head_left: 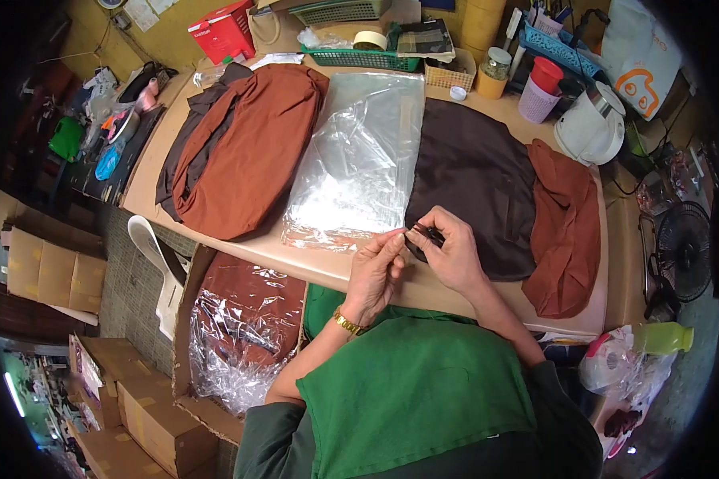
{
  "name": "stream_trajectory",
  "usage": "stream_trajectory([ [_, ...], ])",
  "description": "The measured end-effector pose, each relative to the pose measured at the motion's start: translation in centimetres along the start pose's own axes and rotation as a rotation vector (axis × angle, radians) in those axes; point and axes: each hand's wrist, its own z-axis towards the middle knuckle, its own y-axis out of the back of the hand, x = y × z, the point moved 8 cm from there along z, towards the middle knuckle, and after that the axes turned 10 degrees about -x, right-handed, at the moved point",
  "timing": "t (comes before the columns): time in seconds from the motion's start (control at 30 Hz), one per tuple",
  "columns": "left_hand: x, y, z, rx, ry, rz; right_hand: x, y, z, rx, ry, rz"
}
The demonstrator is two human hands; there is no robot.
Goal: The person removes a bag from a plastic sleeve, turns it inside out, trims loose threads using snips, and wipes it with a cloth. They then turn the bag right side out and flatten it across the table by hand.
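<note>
My left hand (377, 267) is closed in a pinch near the table's front edge, a gold-coloured watch on its wrist. What its fingertips hold is too small to make out. Beside it, my right hand (450, 249) is closed around a small black object (433, 234), partly hidden by the fingers; its kind does not show clearly. Both hands' fingertips nearly meet. Behind them lies a dark brown garment (471, 176), flat on the table. To its left is a stack of clear plastic bags (355, 152).
Rust-brown cloth lies in a folded pile (256, 152) at left and a bunched piece (566, 231) at right. A cardboard box (185, 335) below holds plastic-wrapped brown items. A white kettle (591, 124), cups and baskets line the table's back. A black fan (683, 251) stands right.
</note>
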Motion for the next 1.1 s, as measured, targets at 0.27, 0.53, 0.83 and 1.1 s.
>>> stream_trajectory([
  [0.27, -1.6, -1.1, -0.5, -0.12, -0.054, -0.168, 3.3, 2.0, 0.1, -0.138, 0.079, -0.093],
  [0.53, -2.2, -1.6, -0.4, -0.037, -0.112, -0.172, 7.3, 1.7, -0.7, -0.108, 0.491, -0.473],
  [0.83, -2.6, -1.6, -0.6, -0.042, -0.187, -0.083, 7.6, 0.6, -1.4, -0.11, 0.647, -0.583],
  [1.1, -2.9, -2.8, -2.7, -0.134, -0.157, 0.005, 5.5, 0.6, -1.1, 0.014, 0.468, -0.376],
])
